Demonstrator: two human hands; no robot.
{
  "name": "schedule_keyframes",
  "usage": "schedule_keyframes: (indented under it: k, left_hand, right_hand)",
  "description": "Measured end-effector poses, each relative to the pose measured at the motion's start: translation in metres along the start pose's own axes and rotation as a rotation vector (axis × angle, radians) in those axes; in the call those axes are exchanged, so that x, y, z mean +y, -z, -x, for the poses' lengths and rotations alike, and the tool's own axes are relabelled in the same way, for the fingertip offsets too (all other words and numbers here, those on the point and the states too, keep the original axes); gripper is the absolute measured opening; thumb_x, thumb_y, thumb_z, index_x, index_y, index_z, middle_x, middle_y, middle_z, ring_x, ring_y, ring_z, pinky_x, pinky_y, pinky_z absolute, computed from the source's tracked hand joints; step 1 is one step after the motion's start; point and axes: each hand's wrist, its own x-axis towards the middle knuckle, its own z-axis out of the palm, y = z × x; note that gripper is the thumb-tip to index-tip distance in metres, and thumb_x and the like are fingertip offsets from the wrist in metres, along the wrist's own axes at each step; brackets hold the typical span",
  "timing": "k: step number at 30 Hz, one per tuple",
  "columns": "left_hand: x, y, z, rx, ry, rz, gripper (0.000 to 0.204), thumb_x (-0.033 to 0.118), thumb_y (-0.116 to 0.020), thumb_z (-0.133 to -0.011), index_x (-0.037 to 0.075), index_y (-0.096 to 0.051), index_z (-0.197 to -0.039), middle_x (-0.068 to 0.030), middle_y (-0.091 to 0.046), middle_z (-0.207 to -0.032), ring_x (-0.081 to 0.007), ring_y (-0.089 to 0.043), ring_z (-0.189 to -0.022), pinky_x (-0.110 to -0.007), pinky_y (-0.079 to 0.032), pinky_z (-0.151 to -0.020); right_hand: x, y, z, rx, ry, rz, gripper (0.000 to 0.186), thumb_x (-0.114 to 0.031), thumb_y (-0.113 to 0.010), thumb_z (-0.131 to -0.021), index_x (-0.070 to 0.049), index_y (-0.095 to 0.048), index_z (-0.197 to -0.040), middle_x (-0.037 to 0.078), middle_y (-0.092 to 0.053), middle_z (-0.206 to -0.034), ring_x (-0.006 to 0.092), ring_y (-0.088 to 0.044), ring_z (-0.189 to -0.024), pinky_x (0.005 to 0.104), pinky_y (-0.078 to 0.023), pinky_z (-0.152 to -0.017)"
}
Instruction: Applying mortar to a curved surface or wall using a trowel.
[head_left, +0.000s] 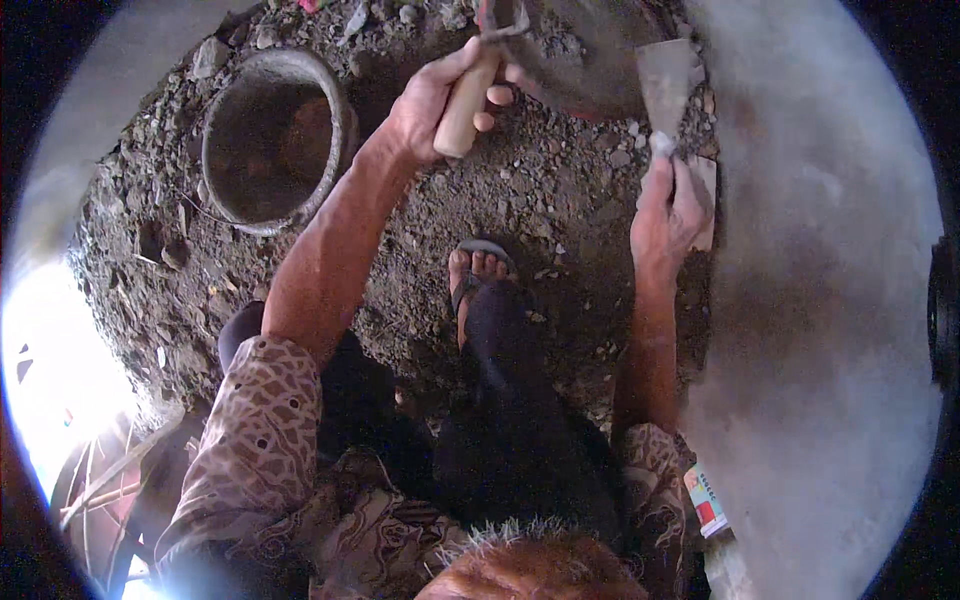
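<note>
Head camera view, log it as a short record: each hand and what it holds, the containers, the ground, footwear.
Left hand: gripping a wooden-handled tool with a bent metal neck
Right hand: holding a scraper with a flared blade
Containers: round pot left of the left forearm; round basin at the top edge
Ground: loose soil, small stones
Footwear: sandal

The scraper handle (pixel 662 143) is mostly hidden — the dark pan (pixel 602 80), cropped above.

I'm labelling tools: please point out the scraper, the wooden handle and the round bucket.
Scraper (pixel 664 82): head view, middle of its blade.
Wooden handle (pixel 460 124): head view, its lower part.
Round bucket (pixel 343 118): head view, right side of its rim.
</note>
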Motion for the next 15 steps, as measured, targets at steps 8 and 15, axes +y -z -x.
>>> schedule_keyframes:
  k: [8, 15]
  left_hand:
    - [-0.017, 0.034, 0.012, -0.263, 0.146, 0.306, 0.057, 0.049, -0.032, -0.106, 0.001, -0.050, -0.131, -0.0024, -0.048, -0.082, -0.0112, -0.045, -0.060, -0.029, -0.046, -0.051]
    - [-0.024, 0.034, 0.011, -0.207, 0.123, 0.223, 0.058, 0.049, -0.031, -0.106, 0.000, -0.053, -0.128, -0.0031, -0.047, -0.074, -0.0126, -0.044, -0.055, -0.028, -0.043, -0.046]
  right_hand:
    - [-0.027, 0.012, 0.030, -0.067, 0.456, 0.088, 0.028, -0.011, -0.070, -0.087, -0.003, -0.066, -0.113, 0.018, -0.069, -0.094, 0.0336, -0.069, -0.082, 0.0411, -0.055, -0.071]
    - [-0.052, 0.017, 0.033, 0.028, 0.543, 0.355, 0.027, -0.013, -0.071, -0.087, -0.006, -0.067, -0.113, 0.016, -0.064, -0.088, 0.0335, -0.067, -0.074, 0.0421, -0.054, -0.061]
